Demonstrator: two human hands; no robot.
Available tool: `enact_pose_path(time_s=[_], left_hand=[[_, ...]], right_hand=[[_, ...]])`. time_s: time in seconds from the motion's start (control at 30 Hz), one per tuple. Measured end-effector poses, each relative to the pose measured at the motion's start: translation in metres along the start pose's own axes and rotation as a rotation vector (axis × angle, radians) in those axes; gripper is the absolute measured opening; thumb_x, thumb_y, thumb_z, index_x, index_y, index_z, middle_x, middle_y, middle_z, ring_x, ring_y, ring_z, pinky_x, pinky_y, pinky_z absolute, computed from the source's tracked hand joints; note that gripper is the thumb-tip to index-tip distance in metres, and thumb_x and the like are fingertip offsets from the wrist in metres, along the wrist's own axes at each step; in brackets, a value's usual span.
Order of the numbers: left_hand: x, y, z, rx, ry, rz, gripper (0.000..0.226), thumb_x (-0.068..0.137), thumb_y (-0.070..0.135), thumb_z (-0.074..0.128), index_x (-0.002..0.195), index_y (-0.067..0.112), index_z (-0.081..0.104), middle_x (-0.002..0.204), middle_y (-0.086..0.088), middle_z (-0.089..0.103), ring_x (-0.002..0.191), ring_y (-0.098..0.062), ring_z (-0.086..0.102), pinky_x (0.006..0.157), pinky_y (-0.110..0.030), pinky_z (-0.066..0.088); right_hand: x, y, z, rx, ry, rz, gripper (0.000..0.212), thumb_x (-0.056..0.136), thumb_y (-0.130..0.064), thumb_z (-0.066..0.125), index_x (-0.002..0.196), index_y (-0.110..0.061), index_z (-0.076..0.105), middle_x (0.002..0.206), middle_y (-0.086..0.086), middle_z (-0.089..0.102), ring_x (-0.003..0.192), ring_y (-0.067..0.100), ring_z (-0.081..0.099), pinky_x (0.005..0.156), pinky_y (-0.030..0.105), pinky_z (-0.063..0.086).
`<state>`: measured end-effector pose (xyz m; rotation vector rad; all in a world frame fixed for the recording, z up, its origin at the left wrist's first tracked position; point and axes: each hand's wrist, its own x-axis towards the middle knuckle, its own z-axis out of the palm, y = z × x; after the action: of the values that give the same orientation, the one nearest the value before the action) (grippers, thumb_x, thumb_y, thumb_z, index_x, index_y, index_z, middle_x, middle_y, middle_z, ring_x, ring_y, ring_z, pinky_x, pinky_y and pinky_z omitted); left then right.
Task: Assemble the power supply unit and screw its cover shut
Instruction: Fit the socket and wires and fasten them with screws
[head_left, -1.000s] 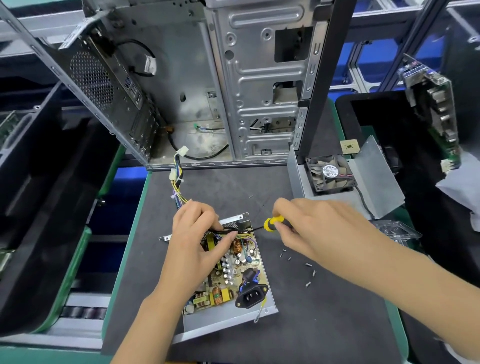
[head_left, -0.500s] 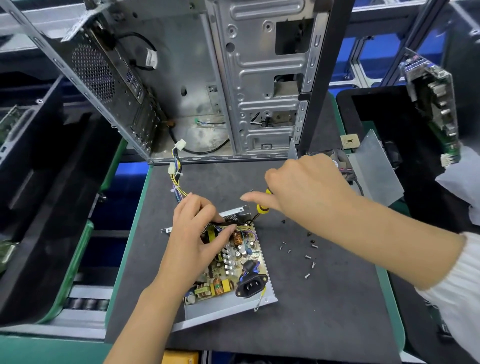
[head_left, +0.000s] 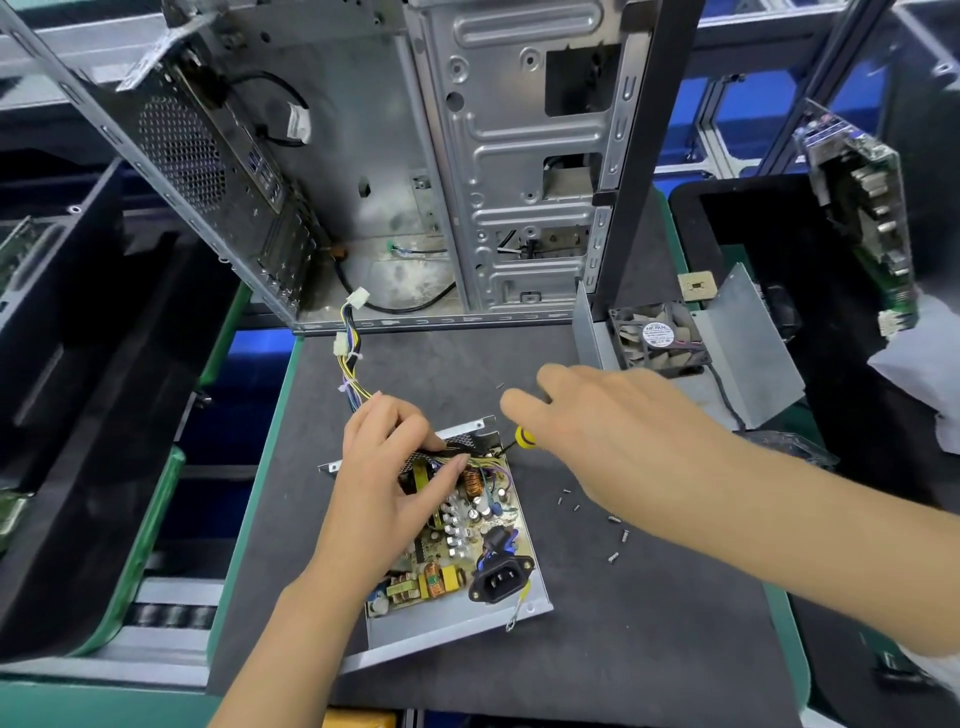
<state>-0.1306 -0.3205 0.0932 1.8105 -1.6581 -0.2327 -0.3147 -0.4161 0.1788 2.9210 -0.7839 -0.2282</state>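
The open power supply unit (head_left: 457, 623) lies on the dark mat, its circuit board (head_left: 467, 525) and black power socket (head_left: 501, 574) exposed. My left hand (head_left: 384, 483) pinches the black-sleeved cable bundle (head_left: 467, 448) at the unit's far edge. My right hand (head_left: 613, 441) hovers just right of it, holding a yellow-handled screwdriver (head_left: 524, 435); most of the handle is hidden under the palm, and the tip points at the unit's far right corner. The grey cover (head_left: 748, 358) with its fan (head_left: 657, 335) lies apart at the back right. Several loose screws (head_left: 613, 519) lie right of the unit.
An open computer case (head_left: 493, 156) stands behind the mat (head_left: 649, 649), with yellow and blue wires (head_left: 350, 358) trailing from it to the unit. Black bins sit at the left (head_left: 78, 364) and right (head_left: 779, 234). A green circuit board (head_left: 862, 208) leans at the far right.
My right hand has swung the screwdriver round over the unit's far right corner, its thumb and forefinger now stretched out. My left hand stays on the cable bundle.
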Motion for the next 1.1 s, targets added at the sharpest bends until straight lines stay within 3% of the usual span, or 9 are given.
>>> enact_pose_path(time_s=[0.2, 0.4, 0.53, 0.6, 0.67, 0.73, 0.83, 0.93, 1.1], left_hand=[[-0.001, -0.001, -0.001, -0.003, -0.011, 0.011, 0.024, 0.079, 0.025, 0.073, 0.077, 0.007, 0.057, 0.086, 0.000, 0.049, 0.087, -0.020, 0.049, 0.088, -0.037, 0.041], [-0.002, -0.002, -0.003, -0.017, -0.039, 0.014, 0.030, 0.082, 0.039, 0.066, 0.082, 0.010, 0.057, 0.089, 0.002, 0.047, 0.089, -0.018, 0.048, 0.090, -0.037, 0.041], [-0.002, 0.004, -0.006, 0.137, -0.139, 0.034, 0.058, 0.073, 0.065, 0.063, 0.101, 0.015, 0.055, 0.097, 0.006, 0.043, 0.095, -0.017, 0.044, 0.099, -0.035, 0.034], [0.001, 0.008, -0.007, 0.294, -0.184, 0.055, 0.073, 0.067, 0.071, 0.061, 0.116, 0.018, 0.048, 0.103, 0.007, 0.042, 0.098, -0.017, 0.045, 0.100, -0.035, 0.032], [0.006, 0.012, -0.008, 0.431, -0.239, 0.032, 0.086, 0.061, 0.075, 0.060, 0.128, 0.022, 0.047, 0.107, 0.005, 0.046, 0.100, -0.019, 0.049, 0.100, -0.039, 0.033], [0.010, 0.013, -0.006, 0.509, -0.279, 0.019, 0.083, 0.059, 0.077, 0.060, 0.122, 0.023, 0.058, 0.105, 0.003, 0.052, 0.100, -0.022, 0.054, 0.103, -0.047, 0.032], [0.008, 0.010, -0.001, 0.518, -0.259, -0.019, 0.068, 0.062, 0.071, 0.069, 0.111, 0.023, 0.066, 0.100, 0.005, 0.058, 0.106, -0.023, 0.055, 0.113, -0.053, 0.022], [0.011, 0.012, 0.007, 0.525, -0.239, -0.103, 0.062, 0.062, 0.072, 0.070, 0.102, 0.024, 0.066, 0.094, 0.006, 0.056, 0.105, -0.022, 0.052, 0.111, -0.047, 0.022], [0.023, 0.017, 0.013, 0.654, -0.330, -0.192, 0.055, 0.065, 0.078, 0.062, 0.097, 0.032, 0.063, 0.089, 0.012, 0.060, 0.100, -0.015, 0.049, 0.088, -0.035, 0.019]], right_hand=[[0.036, 0.005, -0.013, -0.053, 0.054, -0.013, 0.032, 0.091, -0.029, 0.059, 0.082, -0.016, 0.031, 0.059, -0.002, 0.024, 0.049, 0.021, 0.020, 0.043, 0.028, 0.011], [0.049, 0.005, -0.018, -0.102, 0.103, -0.062, 0.056, 0.095, -0.042, 0.049, 0.056, -0.015, 0.020, 0.054, 0.000, 0.022, 0.046, 0.016, 0.017, 0.046, 0.023, 0.012], [0.046, 0.006, -0.018, -0.210, 0.077, -0.096, 0.055, 0.097, -0.044, 0.042, 0.056, -0.013, 0.024, 0.053, 0.003, 0.028, 0.046, 0.016, 0.023, 0.045, 0.024, 0.013], [0.044, 0.008, -0.016, -0.201, 0.030, -0.157, 0.051, 0.096, -0.047, 0.045, 0.061, -0.011, 0.031, 0.064, 0.007, 0.043, 0.055, 0.022, 0.043, 0.045, 0.024, 0.014], [0.042, 0.011, -0.013, -0.134, -0.018, -0.214, 0.030, 0.094, -0.043, 0.051, 0.085, -0.014, 0.048, 0.079, 0.005, 0.050, 0.075, 0.029, 0.059, 0.043, 0.025, 0.015], [0.042, 0.013, -0.012, -0.062, -0.049, -0.230, 0.019, 0.092, -0.029, 0.054, 0.104, -0.018, 0.044, 0.073, 0.003, 0.042, 0.065, 0.023, 0.053, 0.042, 0.027, 0.016], [0.046, 0.016, -0.013, -0.059, -0.069, -0.232, 0.020, 0.088, -0.013, 0.055, 0.092, -0.020, 0.036, 0.067, -0.003, 0.028, 0.049, 0.014, 0.026, 0.043, 0.027, 0.015], [0.045, 0.014, -0.016, -0.106, -0.021, -0.224, 0.024, 0.083, -0.003, 0.054, 0.086, -0.018, 0.035, 0.063, -0.002, 0.026, 0.046, 0.014, 0.021, 0.042, 0.026, 0.013], [0.041, 0.003, -0.011, -0.144, -0.007, -0.195, 0.041, 0.093, -0.022, 0.054, 0.063, -0.016, 0.027, 0.057, -0.002, 0.022, 0.054, 0.021, 0.027, 0.043, 0.024, 0.013]])
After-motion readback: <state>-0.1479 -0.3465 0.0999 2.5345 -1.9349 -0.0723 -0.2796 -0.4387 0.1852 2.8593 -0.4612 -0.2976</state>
